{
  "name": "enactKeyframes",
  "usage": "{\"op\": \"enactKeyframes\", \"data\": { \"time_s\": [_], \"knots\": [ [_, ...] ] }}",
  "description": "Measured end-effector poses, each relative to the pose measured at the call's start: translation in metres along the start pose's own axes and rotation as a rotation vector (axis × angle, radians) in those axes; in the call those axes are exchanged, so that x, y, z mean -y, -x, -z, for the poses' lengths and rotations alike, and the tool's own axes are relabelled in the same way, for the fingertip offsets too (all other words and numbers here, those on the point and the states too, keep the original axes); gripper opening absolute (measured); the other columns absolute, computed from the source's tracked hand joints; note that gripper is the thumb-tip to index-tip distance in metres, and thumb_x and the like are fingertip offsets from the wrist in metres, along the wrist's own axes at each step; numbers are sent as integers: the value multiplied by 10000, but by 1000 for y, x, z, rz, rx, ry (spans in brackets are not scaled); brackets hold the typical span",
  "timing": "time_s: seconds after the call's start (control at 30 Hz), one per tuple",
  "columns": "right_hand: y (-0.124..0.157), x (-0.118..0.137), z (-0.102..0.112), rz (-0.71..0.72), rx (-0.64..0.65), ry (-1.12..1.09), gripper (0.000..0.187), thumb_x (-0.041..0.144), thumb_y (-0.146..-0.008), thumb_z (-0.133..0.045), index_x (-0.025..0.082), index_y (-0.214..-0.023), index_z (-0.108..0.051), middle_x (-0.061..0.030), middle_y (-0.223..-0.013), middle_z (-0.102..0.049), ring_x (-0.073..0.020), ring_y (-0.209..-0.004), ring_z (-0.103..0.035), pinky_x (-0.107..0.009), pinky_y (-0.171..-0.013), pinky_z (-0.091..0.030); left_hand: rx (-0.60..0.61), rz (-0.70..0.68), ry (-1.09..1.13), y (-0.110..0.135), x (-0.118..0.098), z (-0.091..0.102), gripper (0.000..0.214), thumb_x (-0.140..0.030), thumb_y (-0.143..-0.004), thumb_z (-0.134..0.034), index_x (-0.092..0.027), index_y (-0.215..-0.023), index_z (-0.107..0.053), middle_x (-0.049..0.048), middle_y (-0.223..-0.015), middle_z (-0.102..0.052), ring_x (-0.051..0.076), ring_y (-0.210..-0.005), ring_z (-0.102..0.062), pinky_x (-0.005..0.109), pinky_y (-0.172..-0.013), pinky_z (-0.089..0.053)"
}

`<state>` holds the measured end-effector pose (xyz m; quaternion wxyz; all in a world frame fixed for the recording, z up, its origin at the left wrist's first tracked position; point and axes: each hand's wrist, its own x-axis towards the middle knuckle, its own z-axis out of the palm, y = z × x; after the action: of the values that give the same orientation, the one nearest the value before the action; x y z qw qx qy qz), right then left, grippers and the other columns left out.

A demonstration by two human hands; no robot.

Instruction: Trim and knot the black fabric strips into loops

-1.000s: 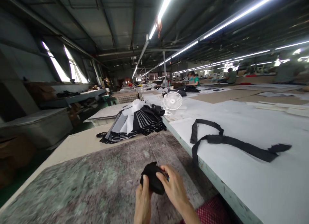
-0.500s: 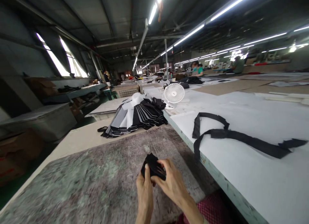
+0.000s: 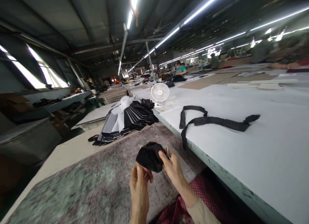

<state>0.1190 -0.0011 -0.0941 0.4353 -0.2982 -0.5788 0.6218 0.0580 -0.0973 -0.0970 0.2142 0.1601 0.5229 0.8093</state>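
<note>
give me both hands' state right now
Left hand: curled near the black cloth, grip unclear.
Right hand: closed on the black cloth and a small tool.

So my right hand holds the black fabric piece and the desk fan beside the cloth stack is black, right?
Not quite: the head view shows the desk fan beside the cloth stack is white. Your right hand does hold the black fabric piece.

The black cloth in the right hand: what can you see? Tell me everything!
The black cloth is plain and soft-looking, bunched into a rounded, creased bundle with uneven edges. It is held above the mottled tabletop. The right hand grips its right end, thumb on top; the left hand is at its lower left edge, but I cannot tell whether it touches.
</note>
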Motion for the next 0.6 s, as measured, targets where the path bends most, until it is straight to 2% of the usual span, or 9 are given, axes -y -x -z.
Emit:
{"op": "enactKeyframes", "data": {
  "time_s": [0.1, 0.17, 0.23, 0.33, 0.43, 0.53, 0.6],
  "knots": [
    [12, -1, -7, 244, -84, 271, 322, 451, -856, -467, 169, -717, -535, -51, -704, -581, -165, -688, -525, -278, -657, -400, -1, -33, -208, 5, 9, -3, 399, -525, -718, -659, -165, -869, -580, -6, -671, -567, 97, -531, -487, 206, -465, -380],
    [18, -5, -10, 316, -48, 340, 312, 423, -892, -420, 175, -751, -544, -57, -749, -593, -165, -715, -537, -276, -683, -400, 1, -14, -335, 6, 15, -4, 457, -549, -708, -652, -137, -901, -610, 20, -662, -588, 122, -545, -508, 220, -468, -383],
    [19, -10, -9, 314, -16, 368, 316, 411, -902, -399, 181, -740, -543, -48, -731, -583, -160, -696, -532, -274, -675, -395, 4, -19, -414, 5, 18, -2, 473, -590, -709, -621, -125, -798, -627, 29, -592, -572, 137, -526, -504, 234, -466, -370],
    [11, -15, 0, 175, -19, 301, 353, 440, -885, -404, 186, -664, -510, -22, -624, -526, -153, -615, -488, -279, -624, -378, 44, -43, -528, 7, 18, 5, 479, -620, -721, -586, -148, -636, -585, 1, -483, -495, 114, -455, -426, 236, -443, -309],
    [4, -14, 10, 24, 33, 132, 390, 506, -854, -435, 172, -668, -513, -9, -602, -508, -137, -579, -472, -260, -549, -366, 121, -40, -552, 10, 14, 15, 480, -619, -736, -572, -160, -597, -550, -24, -462, -441, 96, -451, -374, 230, -446, -279],
    [2, -6, 17, -218, 77, -112, 385, 540, -769, -547, 161, -708, -519, 19, -564, -486, -100, -482, -435, -216, -423, -281, 199, 12, -445, 14, 8, 25, 470, -584, -716, -627, -154, -552, -534, -31, -454, -418, 77, -452, -354, 214, -447, -272],
    [2, 0, 21, -381, 121, -257, 375, 514, -694, -642, 164, -708, -507, 42, -532, -469, -75, -428, -408, -189, -384, -225, 232, 96, -277, 16, 5, 32, 439, -546, -678, -688, -150, -545, -552, -29, -460, -438, 65, -440, -356, 202, -438, -282]
  ]
}}
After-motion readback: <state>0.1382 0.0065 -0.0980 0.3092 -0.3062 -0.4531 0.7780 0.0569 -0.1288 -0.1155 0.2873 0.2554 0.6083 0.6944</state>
